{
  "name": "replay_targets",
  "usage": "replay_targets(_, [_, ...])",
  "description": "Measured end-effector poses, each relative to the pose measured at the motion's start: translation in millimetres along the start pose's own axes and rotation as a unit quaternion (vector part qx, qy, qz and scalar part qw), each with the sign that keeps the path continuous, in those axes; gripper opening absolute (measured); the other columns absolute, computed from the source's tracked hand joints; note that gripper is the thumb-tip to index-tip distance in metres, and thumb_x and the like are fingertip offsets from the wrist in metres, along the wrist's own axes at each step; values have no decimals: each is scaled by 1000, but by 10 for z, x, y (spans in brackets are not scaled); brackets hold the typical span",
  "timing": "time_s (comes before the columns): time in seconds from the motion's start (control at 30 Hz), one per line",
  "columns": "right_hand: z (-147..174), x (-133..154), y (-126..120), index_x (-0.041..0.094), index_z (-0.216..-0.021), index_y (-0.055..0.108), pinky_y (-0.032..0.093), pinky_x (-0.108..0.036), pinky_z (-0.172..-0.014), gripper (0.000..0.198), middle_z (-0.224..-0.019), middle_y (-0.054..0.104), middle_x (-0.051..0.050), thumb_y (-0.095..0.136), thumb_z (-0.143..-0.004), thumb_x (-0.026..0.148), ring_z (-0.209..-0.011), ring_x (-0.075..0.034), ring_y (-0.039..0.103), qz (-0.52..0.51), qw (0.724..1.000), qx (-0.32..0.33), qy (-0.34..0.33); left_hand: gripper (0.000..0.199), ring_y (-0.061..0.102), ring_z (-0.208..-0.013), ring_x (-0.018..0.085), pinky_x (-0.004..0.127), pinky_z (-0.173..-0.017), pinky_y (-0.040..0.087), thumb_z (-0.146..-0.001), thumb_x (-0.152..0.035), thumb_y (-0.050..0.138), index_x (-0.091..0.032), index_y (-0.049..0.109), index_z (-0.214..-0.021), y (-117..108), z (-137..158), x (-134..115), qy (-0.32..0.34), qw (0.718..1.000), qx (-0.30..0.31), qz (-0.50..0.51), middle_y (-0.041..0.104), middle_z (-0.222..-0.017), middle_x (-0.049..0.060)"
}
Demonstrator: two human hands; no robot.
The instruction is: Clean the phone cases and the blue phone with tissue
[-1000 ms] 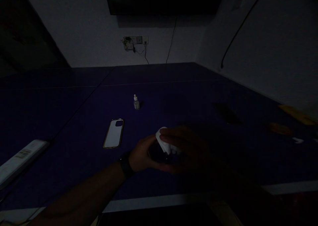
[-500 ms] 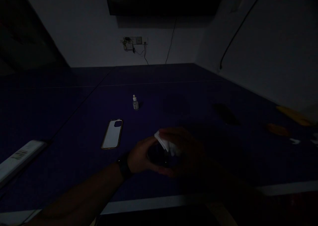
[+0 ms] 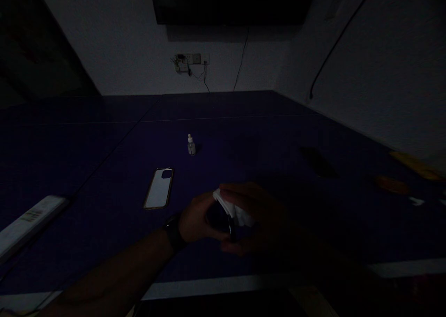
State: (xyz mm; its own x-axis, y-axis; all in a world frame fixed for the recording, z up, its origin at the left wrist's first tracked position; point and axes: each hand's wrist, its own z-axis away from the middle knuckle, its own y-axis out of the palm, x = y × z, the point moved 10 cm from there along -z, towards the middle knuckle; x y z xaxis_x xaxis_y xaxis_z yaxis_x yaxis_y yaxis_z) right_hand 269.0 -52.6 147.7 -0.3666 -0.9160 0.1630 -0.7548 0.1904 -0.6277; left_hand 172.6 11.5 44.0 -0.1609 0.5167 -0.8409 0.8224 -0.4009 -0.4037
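Observation:
My left hand [image 3: 198, 218], with a dark watch on the wrist, grips a dark phone-like slab [image 3: 219, 215] between thumb and fingers. The slab is tilted, and its glossy edge catches the light. My right hand [image 3: 259, 210] is closed on a crumpled white cloth or tissue [image 3: 237, 213], pressed against the slab's edge. Deep shadow hides most of that hand, and its thumb is near the slab's lower end. Left of the hands lies a phone case [image 3: 158, 189] with a pale back and camera cutout. Farther back stands a small dropper bottle [image 3: 191, 146] with a white top.
A long white box [image 3: 29, 224] lies at the left on the dark blue table [image 3: 114, 242]. To the right are a dark flat slab [image 3: 318, 161], an orange item [image 3: 392, 184] and a yellow item [image 3: 416, 165]. A dark screen [image 3: 230, 3] hangs on the wall.
The dark slab has turned in my hands so that its glossy edge shows more. The white cloth and right fingers have shifted slightly left along its top. The view has moved a little.

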Motion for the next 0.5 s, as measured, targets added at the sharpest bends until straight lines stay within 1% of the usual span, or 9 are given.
replay_targets(0.07, [42,85,-23,15,-148,43,57,-36,-92,75,-124,70,-15,74,-87,45,-111,-24,68,14,1000,-6,-26,76,66,-109,31,44,-100,50,-62,-45,92,-25,62,-130,0,10,-18,0,1000,-1,-7,71,-120,8])
replay_targets(0.17, [143,228,-46,18,-141,52,58,-32,-90,57,-114,75,-9,75,-89,29,-106,-20,70,33,997,-5,-65,72,66,-111,31,43,-103,49,-66,-46,89,-24,62,-129,2,11,-38,4,1000,3,-12,70,-122,9])
replay_targets(0.2, [177,259,-49,19,-137,55,58,-31,-89,52,-111,75,-8,74,-89,25,-104,-19,71,37,997,-3,-72,72,66,-112,31,43,-103,48,-66,-47,89,-24,62,-129,2,6,-47,7,1000,4,-14,70,-123,9])
replay_targets(0.27, [237,269,-48,21,-133,59,59,-31,-88,44,-110,76,-7,72,-91,22,-101,-19,72,43,997,2,-65,72,66,-114,31,43,-104,48,-67,-46,89,-24,61,-130,8,-5,-60,14,1000,9,-20,70,-124,10])
replay_targets(0.37, [317,233,-52,26,-136,55,61,-34,-88,46,-111,75,-5,70,-92,28,-100,-20,72,40,998,-3,-51,72,65,-115,31,44,-105,47,-68,-47,88,-24,61,-130,30,-15,-60,19,999,20,-23,70,-125,11])
replay_targets(0.43, [352,213,-60,28,-141,50,61,-34,-89,54,-113,75,-4,71,-92,35,-101,-21,72,34,998,-11,-58,72,65,-116,31,45,-106,47,-67,-48,89,-24,62,-130,53,-11,-56,24,999,27,-20,69,-126,11])
replay_targets(0.5, [354,181,-67,27,-146,45,60,-34,-91,61,-116,74,-5,70,-92,39,-104,-21,71,33,997,-12,-65,77,64,-118,32,46,-107,46,-64,-49,91,-24,62,-131,69,-5,-41,23,999,29,-11,68,-129,11])
